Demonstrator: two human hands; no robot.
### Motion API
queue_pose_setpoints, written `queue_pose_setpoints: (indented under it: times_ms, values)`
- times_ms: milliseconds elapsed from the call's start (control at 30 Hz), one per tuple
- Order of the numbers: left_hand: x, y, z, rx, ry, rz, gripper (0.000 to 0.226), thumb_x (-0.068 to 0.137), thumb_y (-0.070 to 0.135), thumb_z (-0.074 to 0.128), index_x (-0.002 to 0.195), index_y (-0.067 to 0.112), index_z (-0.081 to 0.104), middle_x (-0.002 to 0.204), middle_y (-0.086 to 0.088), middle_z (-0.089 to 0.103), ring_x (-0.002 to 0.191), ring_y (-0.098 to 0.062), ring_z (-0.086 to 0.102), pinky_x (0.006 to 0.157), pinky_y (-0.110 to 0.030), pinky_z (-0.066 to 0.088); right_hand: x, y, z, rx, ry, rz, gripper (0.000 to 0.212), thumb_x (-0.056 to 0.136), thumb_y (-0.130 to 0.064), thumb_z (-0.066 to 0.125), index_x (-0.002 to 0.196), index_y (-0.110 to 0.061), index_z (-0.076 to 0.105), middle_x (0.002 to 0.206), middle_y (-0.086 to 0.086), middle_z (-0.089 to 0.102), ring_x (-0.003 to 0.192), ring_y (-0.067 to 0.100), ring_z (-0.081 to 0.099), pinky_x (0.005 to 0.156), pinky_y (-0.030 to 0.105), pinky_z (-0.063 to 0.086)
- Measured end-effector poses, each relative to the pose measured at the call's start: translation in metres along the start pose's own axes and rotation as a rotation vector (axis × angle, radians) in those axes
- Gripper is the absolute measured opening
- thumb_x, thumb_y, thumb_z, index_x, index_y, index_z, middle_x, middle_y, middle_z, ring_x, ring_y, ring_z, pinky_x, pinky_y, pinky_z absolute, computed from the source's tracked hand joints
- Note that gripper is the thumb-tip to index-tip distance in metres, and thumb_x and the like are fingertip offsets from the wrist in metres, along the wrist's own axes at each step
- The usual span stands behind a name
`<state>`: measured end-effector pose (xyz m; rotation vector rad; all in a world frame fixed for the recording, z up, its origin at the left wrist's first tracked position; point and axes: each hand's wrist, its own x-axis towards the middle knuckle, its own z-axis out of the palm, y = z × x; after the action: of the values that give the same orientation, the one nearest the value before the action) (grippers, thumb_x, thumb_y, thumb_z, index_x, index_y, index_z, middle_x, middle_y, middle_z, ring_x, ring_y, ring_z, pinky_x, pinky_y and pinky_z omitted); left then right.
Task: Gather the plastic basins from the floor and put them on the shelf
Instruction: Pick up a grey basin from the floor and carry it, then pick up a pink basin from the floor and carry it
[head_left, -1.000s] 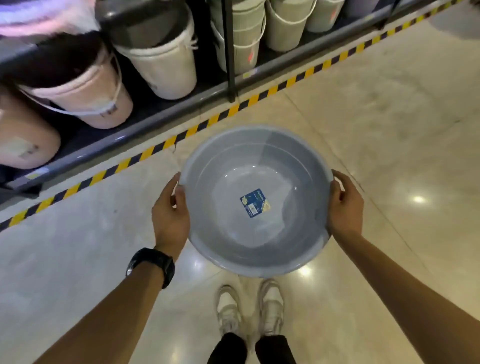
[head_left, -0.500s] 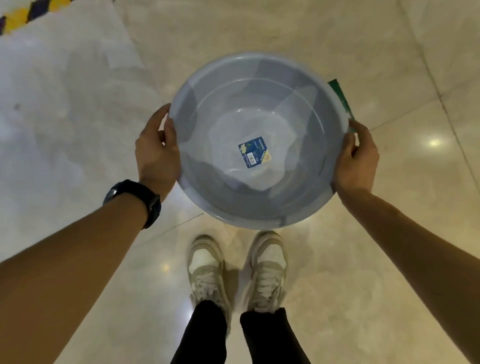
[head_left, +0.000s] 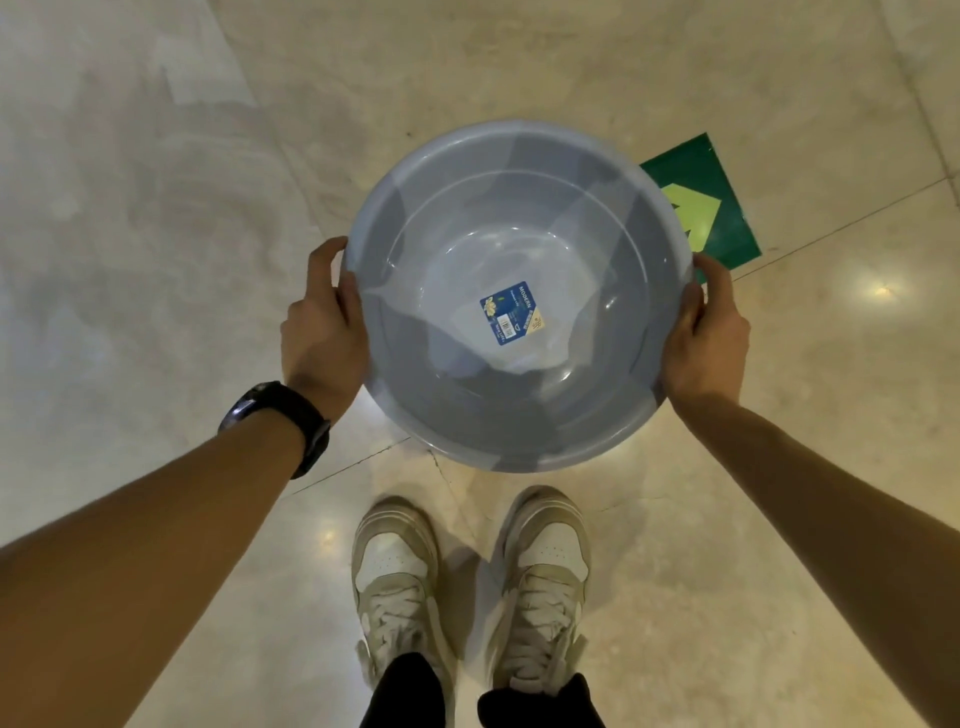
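Basin grip: the basin (head_left: 519, 244) is held by both hands at opposite sides of its rim. The left hand (head_left: 324, 332) is curled round the left edge and the right hand (head_left: 706, 338) round the right edge, with the fingers tucked out of sight beneath.
Wrist: a black watch (head_left: 283, 415) is worn on the left arm.
Basin place: it is carried in the air, mouth up and roughly level, above the floor (head_left: 156, 208) and just ahead of the shoes (head_left: 397, 577).
Change: a second ago the shelf, its pale buckets and the yellow-and-black tape were seen along the upper edge. All three are now out of view. A green floor sign (head_left: 714, 228) with a pale arrow has been uncovered just beyond the basin's right rim. The two-handed grip is unchanged.
Meaning: the basin is judged gathered but not yet shelved. With the shelf lost from view, a turn back towards it is thought to be needed before anything can be set down.
Basin material: thin, smooth blue-grey plastic, round, with a rolled rim, sloping walls and a flat bottom. Light is let through in patches, so it is probably light and slightly flexible.
Contents: only a blue printed sticker (head_left: 511, 313) is stuck to the bottom.
Floor: polished beige stone tiles, glossy, with lamp glints and thin dark joints.
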<state>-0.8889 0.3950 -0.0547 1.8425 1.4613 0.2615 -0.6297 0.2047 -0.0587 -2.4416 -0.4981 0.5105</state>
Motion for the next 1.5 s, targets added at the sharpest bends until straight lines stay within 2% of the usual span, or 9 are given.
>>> queue_pose_setpoints:
  times_ms: [233,367,567,667,767,867,1067,1267,1500]
  values:
    - [0.01,0.001,-0.014,0.424,-0.123,0.094,0.045,0.107,0.046,0.024,0.146,0.025,0.031,0.067,-0.009,0.063,0.057,-0.033,0.06,0.059,-0.042,0.05,0.002,0.002,-0.003,-0.243,0.026,-0.095,0.049,0.102,-0.043,0.022,0.141,-0.02,0.041,0.084,-0.001,0.055,0.063,0.022,0.051,0.066,0.029,0.042]
    - [0.017,0.003,-0.028,0.642,-0.238,0.136,0.053,0.106,0.049,0.021,0.152,0.024,0.026,0.063,-0.005,0.064,0.056,-0.029,0.064,0.061,-0.04,0.052,0.004,0.005,-0.006,-0.418,-0.057,-0.07,0.041,0.105,-0.04,0.022,0.133,-0.019,0.043,0.08,0.006,0.06,0.062,0.026,0.055,0.064,0.037,0.051]
    - [0.015,0.004,-0.023,0.6,-0.271,0.096,0.035,0.106,0.041,0.022,0.138,0.03,0.03,0.064,-0.002,0.064,0.049,-0.025,0.062,0.06,-0.045,0.056,0.006,0.007,-0.004,-0.426,-0.134,-0.02,0.04,0.105,-0.045,0.022,0.128,-0.021,0.044,0.085,0.009,0.064,0.067,0.029,0.06,0.067,0.043,0.056]
    - [0.02,0.011,-0.026,0.667,-0.327,-0.003,0.045,0.105,0.051,0.016,0.147,0.036,0.024,0.074,-0.005,0.066,0.065,-0.03,0.063,0.067,-0.042,0.052,0.009,0.0,-0.013,-0.476,-0.213,0.008,0.042,0.105,-0.043,0.021,0.13,-0.018,0.044,0.093,0.013,0.065,0.071,0.03,0.058,0.064,0.036,0.048]
    - [0.024,0.031,-0.043,0.743,-0.373,-0.083,0.052,0.105,0.051,0.029,0.152,0.029,0.028,0.112,-0.011,0.066,0.096,-0.037,0.063,0.08,-0.044,0.047,0.015,-0.026,-0.037,-0.494,-0.249,0.029,0.047,0.103,-0.042,0.028,0.143,-0.018,0.037,0.124,0.017,0.055,0.101,0.039,0.057,0.078,0.044,0.047]
    - [0.022,0.066,-0.081,0.77,-0.324,-0.07,0.056,0.101,0.052,0.042,0.149,0.024,0.035,0.133,-0.011,0.056,0.111,-0.038,0.06,0.09,-0.046,0.047,0.021,-0.072,-0.073,-0.521,-0.242,-0.125,0.057,0.1,-0.047,0.039,0.149,-0.02,0.031,0.145,0.015,0.042,0.126,0.038,0.047,0.091,0.049,0.047]
    - [-0.005,0.165,-0.186,0.748,-0.229,0.061,0.079,0.091,0.057,0.06,0.154,0.022,0.029,0.146,-0.012,0.038,0.126,-0.033,0.047,0.09,-0.046,0.049,0.006,-0.213,-0.158,-0.647,-0.406,-0.356,0.082,0.088,-0.047,0.06,0.154,-0.023,0.018,0.153,0.008,0.031,0.135,0.03,0.037,0.103,0.047,0.042]
    - [-0.076,0.283,-0.319,0.76,-0.142,0.127,0.085,0.088,0.068,0.052,0.157,0.028,0.023,0.15,-0.002,0.035,0.129,-0.022,0.045,0.09,-0.035,0.05,-0.073,-0.395,-0.257,-0.651,-0.456,-0.548,0.09,0.087,-0.044,0.062,0.155,-0.027,0.006,0.159,0.006,0.015,0.14,0.03,0.028,0.107,0.047,0.034]
    - [-0.156,0.378,-0.52,0.785,-0.02,0.099,0.08,0.092,0.06,0.05,0.158,0.028,0.018,0.154,-0.003,0.031,0.137,-0.025,0.037,0.101,-0.04,0.043,-0.178,-0.562,-0.374,-0.613,-0.418,-0.723,0.089,0.087,-0.039,0.061,0.155,-0.03,0.004,0.162,0.003,0.007,0.144,0.027,0.019,0.109,0.046,0.032]
